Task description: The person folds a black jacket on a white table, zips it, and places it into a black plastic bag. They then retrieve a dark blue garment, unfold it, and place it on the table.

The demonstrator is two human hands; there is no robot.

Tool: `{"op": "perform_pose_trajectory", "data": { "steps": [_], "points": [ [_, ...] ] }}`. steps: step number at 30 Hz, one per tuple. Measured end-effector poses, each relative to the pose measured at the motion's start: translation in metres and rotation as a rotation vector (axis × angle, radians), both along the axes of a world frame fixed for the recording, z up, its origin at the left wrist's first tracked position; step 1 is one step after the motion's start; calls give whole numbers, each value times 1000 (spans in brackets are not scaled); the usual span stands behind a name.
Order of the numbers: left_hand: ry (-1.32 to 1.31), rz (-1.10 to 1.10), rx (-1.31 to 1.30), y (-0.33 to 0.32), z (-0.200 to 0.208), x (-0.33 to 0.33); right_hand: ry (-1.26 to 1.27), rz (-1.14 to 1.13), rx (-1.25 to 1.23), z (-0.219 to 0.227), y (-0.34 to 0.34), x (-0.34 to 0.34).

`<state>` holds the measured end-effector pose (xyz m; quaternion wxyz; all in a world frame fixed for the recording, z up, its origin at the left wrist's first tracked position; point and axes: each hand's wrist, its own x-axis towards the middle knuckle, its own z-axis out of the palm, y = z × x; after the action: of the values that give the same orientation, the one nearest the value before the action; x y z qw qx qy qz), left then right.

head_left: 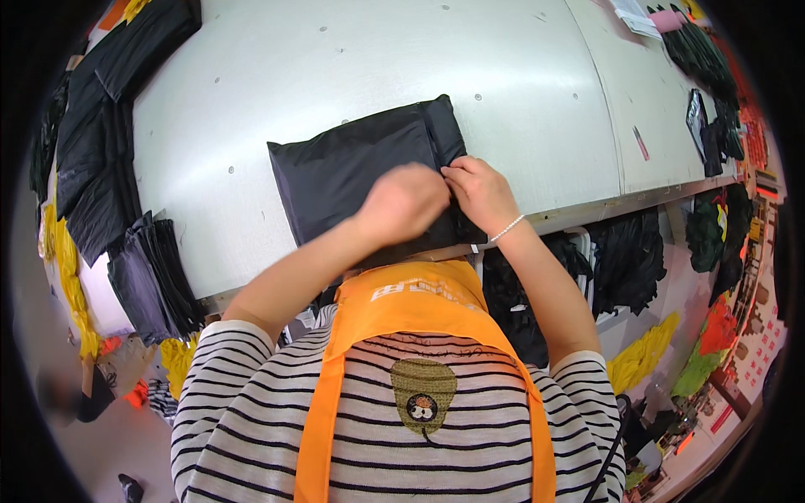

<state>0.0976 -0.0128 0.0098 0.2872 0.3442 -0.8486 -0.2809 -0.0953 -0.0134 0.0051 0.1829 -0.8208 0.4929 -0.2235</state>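
A flat, black, shiny packing bag (348,163) lies slightly askew at the near edge of the metal-topped table. Along its right side runs a folded strip or flap (444,126). My right hand (485,197), with a beaded bracelet at the wrist, pinches the bag at the inner edge of this strip. Over the right part of the bag, my left hand (404,203) is curled closed and somewhat blurred. Its knuckles sit close to my right fingertips. Whatever its fingers hold, if anything, is hidden beneath it.
Stacked black bags (96,142) line the table's left side, with a fanned pile (155,281) at the near left corner. At the right lie a small pen-like tool (641,142) and more black pieces (708,59). Black material (629,264) hangs below the table edge.
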Motion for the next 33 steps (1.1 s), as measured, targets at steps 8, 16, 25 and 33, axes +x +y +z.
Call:
{"op": "perform_pose_trajectory", "data": {
  "steps": [8, 16, 25, 33],
  "points": [
    [-303, -179, 23, 32, -20, -15, 239, 294, -38, -7, -30, -8],
    [-250, -175, 30, 32, -26, -14, 157, 178, -156, -28, -84, 15],
    [-186, -159, 17, 29, -28, -14, 161, 103, -96, -25, -86, 19],
    [-158, -187, 31, 34, -32, -13, 50, 157, -90, -14, -63, 0]
  ]
}}
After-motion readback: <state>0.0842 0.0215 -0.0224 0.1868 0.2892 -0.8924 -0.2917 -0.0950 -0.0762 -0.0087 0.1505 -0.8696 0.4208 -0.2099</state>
